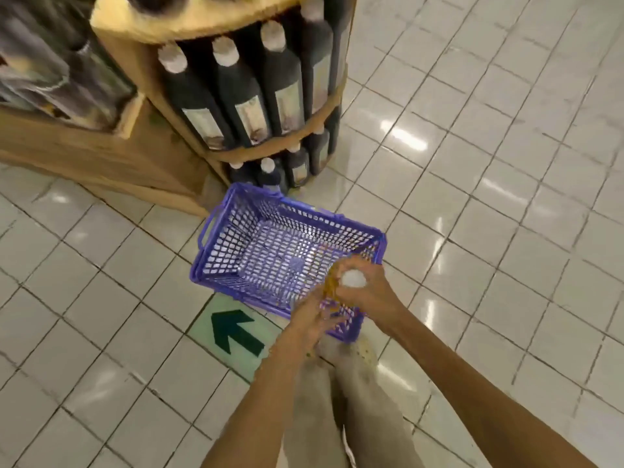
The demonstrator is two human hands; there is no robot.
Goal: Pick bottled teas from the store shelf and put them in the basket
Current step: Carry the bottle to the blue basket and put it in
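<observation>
At twelve o'clock stands the shelf (pixel 216 96) of dark bottles; below it, the purple basket (pixel 216 251) on the floor. Your right hand (pixel 371 292) grasps a white-capped bottle (pixel 353 278) over the basket's five-o'clock corner; your left hand (pixel 314 315) curls around its lower part. Lower it inside before letting go, keeping it upright.

Both my arms reach down and forward, close together. My right hand (pixel 366 288) curls its fingers (pixel 354 265) tight. My left hand (pixel 312 315) looks blurry; its fingers seem bent too.
</observation>
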